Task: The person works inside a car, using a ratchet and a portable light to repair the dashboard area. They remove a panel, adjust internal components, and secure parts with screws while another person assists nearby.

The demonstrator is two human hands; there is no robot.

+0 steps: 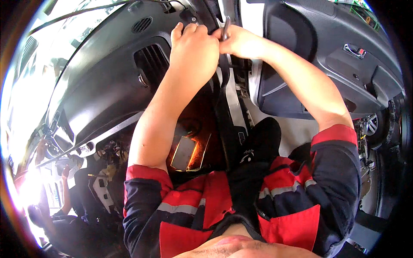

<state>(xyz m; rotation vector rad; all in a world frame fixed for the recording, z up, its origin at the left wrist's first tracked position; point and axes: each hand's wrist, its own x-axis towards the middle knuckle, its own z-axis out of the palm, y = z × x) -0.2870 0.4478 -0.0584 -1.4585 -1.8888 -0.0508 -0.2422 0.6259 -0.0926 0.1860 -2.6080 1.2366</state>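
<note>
Both my arms reach up to the end of a car's dark dashboard (pixel 97 81), by the door opening. My left hand (pixel 194 45) is closed there with its back towards me. Its curled fingers point away, and what they hold, if anything, is hidden. Close beside it on the right, my right hand (pixel 241 41) grips a slim dark metal hand tool (pixel 226 29). The tool sticks up out of the fist; its working end and exact kind cannot be made out. Below the hands, a black strip (pixel 223 81) hangs along the door frame.
An open door (pixel 322 64) with a dark inner panel stands at the right. An air vent (pixel 152 64) sits in the dashboard left of my forearm. A grey rectangular thing (pixel 183 153) with glowing orange edges lies low in the footwell. Another person (pixel 73 228) is at the lower left, among exposed parts.
</note>
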